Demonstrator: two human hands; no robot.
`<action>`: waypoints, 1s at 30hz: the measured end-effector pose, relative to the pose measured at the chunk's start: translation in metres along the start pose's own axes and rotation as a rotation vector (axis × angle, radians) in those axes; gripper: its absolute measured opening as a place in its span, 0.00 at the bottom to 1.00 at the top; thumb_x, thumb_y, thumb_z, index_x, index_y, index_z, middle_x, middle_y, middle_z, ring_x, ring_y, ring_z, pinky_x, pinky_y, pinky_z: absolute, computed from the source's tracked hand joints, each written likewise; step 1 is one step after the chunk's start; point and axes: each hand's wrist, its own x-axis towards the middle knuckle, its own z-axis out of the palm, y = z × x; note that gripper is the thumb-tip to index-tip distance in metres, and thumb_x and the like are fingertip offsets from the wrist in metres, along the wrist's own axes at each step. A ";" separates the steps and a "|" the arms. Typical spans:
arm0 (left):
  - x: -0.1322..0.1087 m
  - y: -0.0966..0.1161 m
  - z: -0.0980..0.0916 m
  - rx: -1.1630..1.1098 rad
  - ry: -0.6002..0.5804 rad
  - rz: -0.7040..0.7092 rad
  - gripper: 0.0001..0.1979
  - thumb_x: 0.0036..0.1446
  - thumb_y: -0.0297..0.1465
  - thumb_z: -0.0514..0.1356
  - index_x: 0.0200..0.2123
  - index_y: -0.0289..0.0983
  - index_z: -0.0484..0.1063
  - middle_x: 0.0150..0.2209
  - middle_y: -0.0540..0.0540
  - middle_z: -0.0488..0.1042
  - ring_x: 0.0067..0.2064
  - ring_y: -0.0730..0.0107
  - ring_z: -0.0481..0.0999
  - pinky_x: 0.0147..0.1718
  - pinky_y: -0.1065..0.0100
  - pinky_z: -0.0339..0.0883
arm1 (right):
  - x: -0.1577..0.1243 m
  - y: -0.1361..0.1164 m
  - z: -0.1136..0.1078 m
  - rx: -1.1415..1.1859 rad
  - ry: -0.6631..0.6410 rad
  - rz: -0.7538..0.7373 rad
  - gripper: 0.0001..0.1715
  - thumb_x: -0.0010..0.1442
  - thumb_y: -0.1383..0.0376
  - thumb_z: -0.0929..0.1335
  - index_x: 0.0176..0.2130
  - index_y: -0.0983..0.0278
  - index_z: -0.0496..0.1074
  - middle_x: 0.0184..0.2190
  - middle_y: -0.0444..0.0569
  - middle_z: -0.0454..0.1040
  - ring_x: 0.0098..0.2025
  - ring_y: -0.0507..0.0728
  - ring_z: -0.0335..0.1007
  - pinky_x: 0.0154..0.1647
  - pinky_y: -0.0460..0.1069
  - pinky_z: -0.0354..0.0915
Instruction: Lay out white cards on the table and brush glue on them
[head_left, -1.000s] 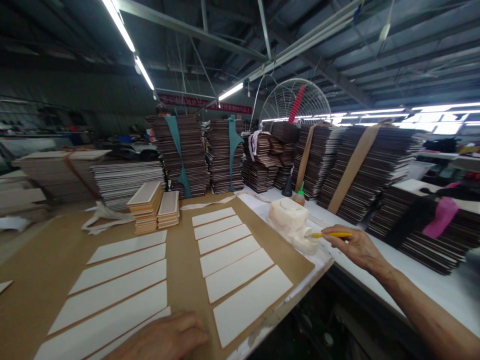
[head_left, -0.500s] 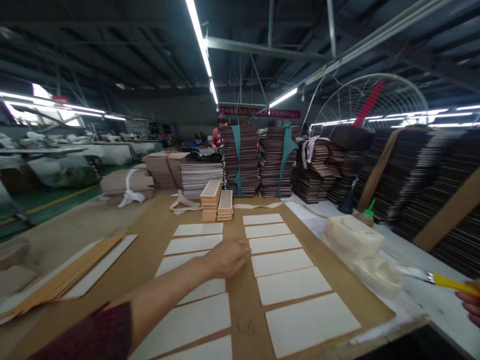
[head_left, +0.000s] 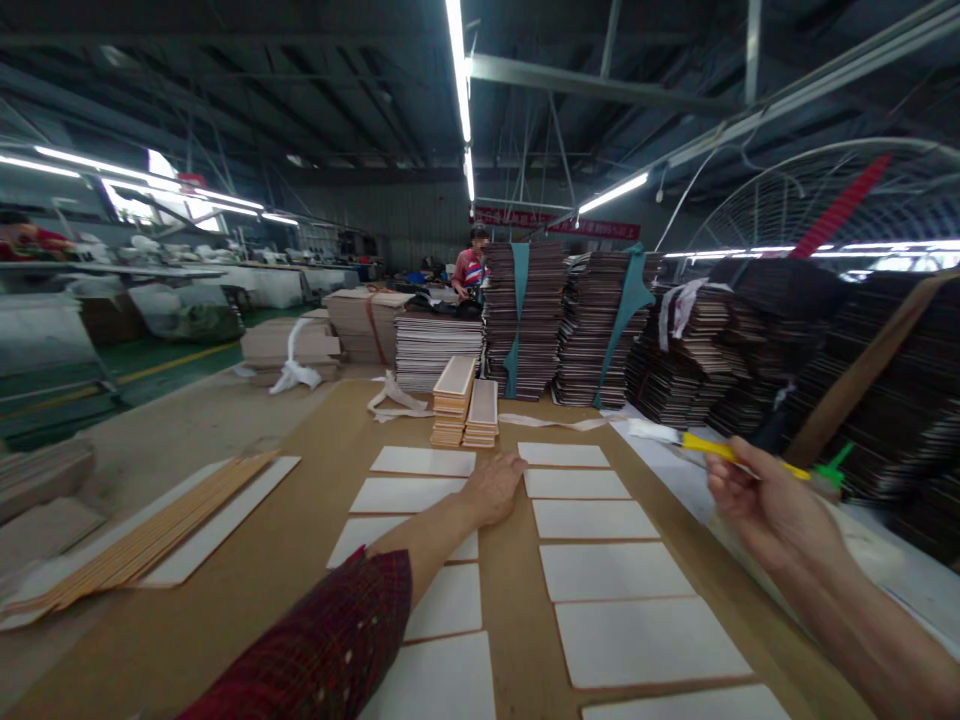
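My left hand [head_left: 491, 488] reaches over the board between two columns of white rectangular panels, its fingers drawn together and bent. Its fingertips lie by the left end of a panel [head_left: 577, 484] in the right column; whether they pinch anything is hidden. Under my left forearm, the left column's panels [head_left: 424, 460] are partly covered. My right hand [head_left: 780, 500] is closed around the yellow handle of a paintbrush [head_left: 701, 443]. The brush's pale bristles point left, above the board's right edge. Behind my right wrist, a whitish container [head_left: 862, 540] is mostly hidden.
Two small stacks of narrow panels [head_left: 453, 385] stand at the board's far edge. Fanned strips [head_left: 172, 520] lie at left. Tall dark stacks [head_left: 525, 320] line the back, with a green-capped bottle [head_left: 832, 470] and a large fan [head_left: 840, 200] at right. A person [head_left: 469, 268] is behind the stacks.
My right hand has come in from the right edge, carrying the paintbrush up and left from near the whitish container. My left hand has reached farther up the panels. The view has turned left.
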 end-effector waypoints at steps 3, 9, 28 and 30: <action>0.001 -0.004 0.010 0.009 0.033 -0.013 0.20 0.63 0.28 0.59 0.58 0.35 0.66 0.58 0.38 0.68 0.60 0.52 0.66 0.60 0.46 0.60 | 0.022 0.017 0.073 0.149 0.004 0.200 0.16 0.70 0.55 0.67 0.42 0.66 0.71 0.34 0.46 0.74 0.31 0.52 0.72 0.31 0.49 0.73; -0.002 -0.007 0.017 -0.006 0.074 -0.011 0.27 0.55 0.19 0.53 0.59 0.34 0.66 0.59 0.40 0.68 0.61 0.57 0.65 0.64 0.58 0.56 | 0.035 0.044 0.149 0.264 -0.057 0.480 0.11 0.70 0.60 0.68 0.44 0.67 0.72 0.35 0.45 0.73 0.29 0.51 0.71 0.29 0.47 0.72; -0.004 -0.003 0.011 -0.031 0.099 0.011 0.26 0.56 0.20 0.51 0.58 0.31 0.68 0.58 0.40 0.71 0.56 0.56 0.66 0.60 0.60 0.60 | 0.041 0.055 0.179 0.231 -0.150 0.613 0.12 0.69 0.60 0.69 0.47 0.67 0.71 0.40 0.48 0.73 0.34 0.53 0.73 0.33 0.49 0.73; -0.005 -0.003 0.011 -0.030 0.100 0.012 0.25 0.56 0.20 0.51 0.57 0.31 0.68 0.58 0.41 0.71 0.56 0.56 0.66 0.60 0.60 0.60 | 0.041 0.056 0.180 0.222 -0.149 0.619 0.12 0.69 0.60 0.69 0.48 0.67 0.71 0.41 0.48 0.73 0.35 0.53 0.73 0.34 0.49 0.73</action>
